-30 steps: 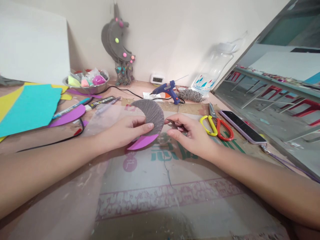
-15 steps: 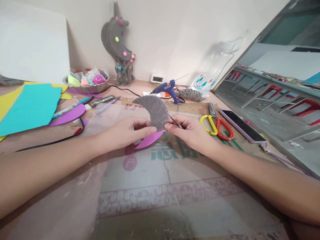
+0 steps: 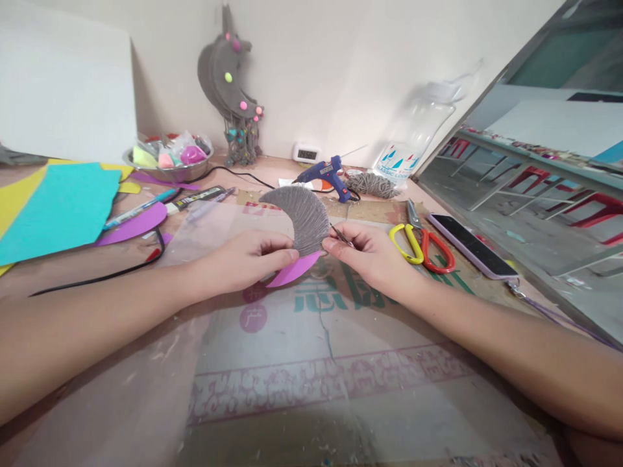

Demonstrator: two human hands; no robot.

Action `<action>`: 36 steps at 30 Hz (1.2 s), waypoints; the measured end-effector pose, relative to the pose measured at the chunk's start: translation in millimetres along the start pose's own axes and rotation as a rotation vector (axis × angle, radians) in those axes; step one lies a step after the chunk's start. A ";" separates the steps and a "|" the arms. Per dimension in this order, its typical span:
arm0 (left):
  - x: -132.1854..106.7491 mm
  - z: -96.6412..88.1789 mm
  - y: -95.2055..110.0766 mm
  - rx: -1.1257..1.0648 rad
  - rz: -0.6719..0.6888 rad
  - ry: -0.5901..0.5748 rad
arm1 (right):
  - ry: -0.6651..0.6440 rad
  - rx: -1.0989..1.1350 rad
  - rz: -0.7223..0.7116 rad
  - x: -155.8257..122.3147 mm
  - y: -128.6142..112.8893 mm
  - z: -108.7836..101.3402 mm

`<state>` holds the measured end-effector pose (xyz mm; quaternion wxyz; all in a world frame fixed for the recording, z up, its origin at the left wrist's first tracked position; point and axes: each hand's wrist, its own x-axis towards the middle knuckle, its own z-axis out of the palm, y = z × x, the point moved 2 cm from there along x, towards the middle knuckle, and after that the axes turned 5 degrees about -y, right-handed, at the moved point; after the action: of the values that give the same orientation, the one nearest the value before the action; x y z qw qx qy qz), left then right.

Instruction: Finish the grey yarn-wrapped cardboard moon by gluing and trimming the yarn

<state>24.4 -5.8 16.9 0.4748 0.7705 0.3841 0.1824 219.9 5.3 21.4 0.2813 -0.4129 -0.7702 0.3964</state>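
Note:
A crescent moon cutout [image 3: 307, 217] is held up over the mat, its upper part wrapped in grey yarn and its lower tip [image 3: 294, 270] bare purple. My left hand [image 3: 260, 256] pinches the inner edge between thumb and fingers, near where the yarn meets the purple. On the opposite edge, my right hand [image 3: 357, 250] pinches the crescent and yarn. A thin dark tool [image 3: 341, 234] pokes out from the right fingers; its kind is hidden. A loose grey strand [image 3: 325, 331] shows below the crescent.
Yellow-and-red-handled scissors [image 3: 422, 246] and a phone [image 3: 472, 246] lie at right. Behind are a blue glue gun [image 3: 327, 174], a yarn skein [image 3: 372, 185], a clock [image 3: 306, 153] and a plastic bottle [image 3: 413, 136]. Coloured sheets [image 3: 58, 211] and a metal bowl [image 3: 170, 170] sit left.
The crescent has shifted very slightly right, and the left thumb has slid a little left off the wrapped edge. Less of the purple tip shows.

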 end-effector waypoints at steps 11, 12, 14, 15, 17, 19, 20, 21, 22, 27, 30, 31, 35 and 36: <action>-0.4 0.7 -0.1 -0.060 -0.036 -0.028 | -0.002 0.080 -0.036 1.1 1.5 -1.7; -0.5 0.6 -0.3 -0.067 -0.034 -0.030 | -0.002 0.084 -0.040 1.3 1.2 -1.5; -0.7 0.8 -1.0 -0.084 -0.032 -0.042 | -0.003 0.095 -0.059 1.7 0.2 -1.3; -0.8 1.0 -1.4 -0.095 -0.029 -0.051 | 0.000 0.104 -0.073 1.8 -0.3 -1.3; -0.9 1.6 -2.0 -0.120 -0.021 -0.076 | 0.008 0.122 -0.094 2.0 -0.8 -1.3; -1.2 2.0 -2.4 -0.127 -0.007 -0.089 | 0.014 0.136 -0.103 2.0 -0.7 -1.4; -1.3 2.0 -2.5 -0.120 0.000 -0.085 | 0.013 0.138 -0.104 2.0 -0.4 -1.4; -1.3 2.0 -2.5 -0.108 0.005 -0.077 | 0.011 0.136 -0.103 1.9 -0.1 -1.4; -1.3 1.9 -2.6 -0.098 0.006 -0.069 | 0.012 0.134 -0.100 1.9 0.2 -1.5; 0.4 1.3 -4.1 -0.146 -0.013 -0.005 | 0.047 0.173 -0.084 2.3 1.9 -2.4; 1.7 -0.1 -4.6 -0.203 -0.002 0.053 | 0.056 0.215 -0.088 2.5 2.1 -2.4; 2.0 -0.3 -4.6 -0.224 -0.002 0.058 | 0.053 0.221 -0.088 2.4 2.1 -2.2; 1.7 0.2 -2.9 -0.237 -0.008 0.008 | 0.047 0.181 -0.079 2.5 1.2 -1.8; 1.5 0.4 -2.3 -0.227 -0.009 -0.006 | 0.045 0.163 -0.082 2.7 0.7 -1.8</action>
<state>24.7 -4.4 14.5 0.5608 0.7108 0.3630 0.2204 220.2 8.5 22.0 0.3473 -0.3657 -0.7449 0.4368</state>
